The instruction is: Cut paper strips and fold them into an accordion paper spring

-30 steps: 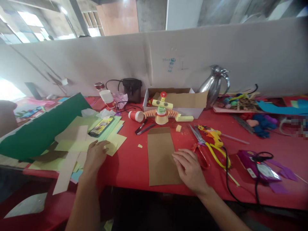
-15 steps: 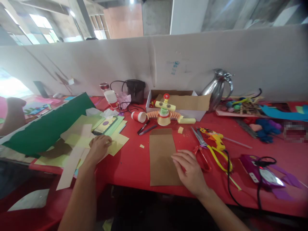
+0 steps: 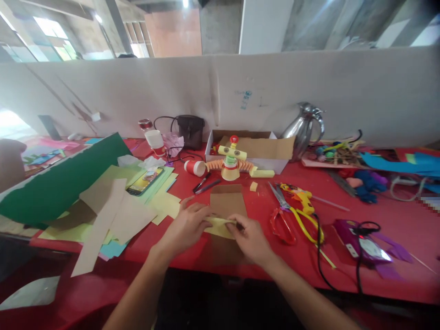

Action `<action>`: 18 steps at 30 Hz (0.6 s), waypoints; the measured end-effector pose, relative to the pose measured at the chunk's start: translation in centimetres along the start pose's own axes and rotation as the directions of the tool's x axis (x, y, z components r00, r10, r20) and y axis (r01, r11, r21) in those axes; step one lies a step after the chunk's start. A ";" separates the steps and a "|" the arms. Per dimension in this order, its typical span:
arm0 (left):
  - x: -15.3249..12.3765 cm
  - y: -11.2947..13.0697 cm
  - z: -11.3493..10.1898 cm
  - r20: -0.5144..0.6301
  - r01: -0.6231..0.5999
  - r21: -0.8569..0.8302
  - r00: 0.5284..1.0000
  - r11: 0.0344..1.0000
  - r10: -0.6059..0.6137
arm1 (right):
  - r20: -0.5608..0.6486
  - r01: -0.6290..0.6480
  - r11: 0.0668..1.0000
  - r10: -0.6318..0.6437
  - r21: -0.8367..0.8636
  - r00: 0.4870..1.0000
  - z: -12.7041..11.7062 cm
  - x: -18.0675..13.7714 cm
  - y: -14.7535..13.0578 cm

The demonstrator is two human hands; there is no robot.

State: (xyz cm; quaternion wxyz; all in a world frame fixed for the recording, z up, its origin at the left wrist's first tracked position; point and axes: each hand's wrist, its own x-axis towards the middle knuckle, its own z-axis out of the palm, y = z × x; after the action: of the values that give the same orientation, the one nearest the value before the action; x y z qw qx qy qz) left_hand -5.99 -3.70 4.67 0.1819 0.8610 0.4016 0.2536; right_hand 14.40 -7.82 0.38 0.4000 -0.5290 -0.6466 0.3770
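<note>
My left hand (image 3: 187, 224) and my right hand (image 3: 250, 238) meet over the brown card sheet (image 3: 227, 201) on the red table (image 3: 192, 243). Both pinch a pale yellow paper piece (image 3: 220, 225), one at each end, a little above the card. A pile of yellow, tan and green paper sheets (image 3: 117, 206) lies to the left, with a phone (image 3: 144, 181) on top. Behind the card stands a small paper robot figure (image 3: 231, 162).
Red-handled scissors (image 3: 283, 213) and a yellow glue gun (image 3: 302, 199) with a black cord lie right of the card. A cardboard box (image 3: 250, 146), metal jug (image 3: 304, 126), black pouch (image 3: 191, 130), tipped red cup (image 3: 194, 167) and a large green sheet (image 3: 58, 183) line the back and left.
My left hand left the paper pile and came to the middle with a yellow paper piece. My right hand lifted off the brown card and took the piece's other end.
</note>
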 end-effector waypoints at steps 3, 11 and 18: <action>0.0 -2.4 -1.4 0.028 0.076 0.100 0.996 0.992 -0.079 | -0.074 -0.051 0.998 0.048 -0.048 0.996 -2.5 -0.1 1.7; -2.2 -9.6 -5.0 -0.151 0.412 -0.207 0.883 0.888 -0.444 | -0.141 -0.215 0.930 0.266 0.300 0.954 -5.8 3.0 3.6; -1.8 -9.9 -3.5 -0.340 0.184 -0.828 0.588 0.530 -0.734 | -0.066 -0.176 0.735 0.287 0.655 0.956 -5.8 4.9 3.5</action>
State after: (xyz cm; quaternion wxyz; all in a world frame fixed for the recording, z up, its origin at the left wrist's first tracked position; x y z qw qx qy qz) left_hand -14.98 1.30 1.86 0.4135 0.4142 0.5332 0.6108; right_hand 20.50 -2.07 0.06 0.5575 -0.4656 -0.3725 0.5776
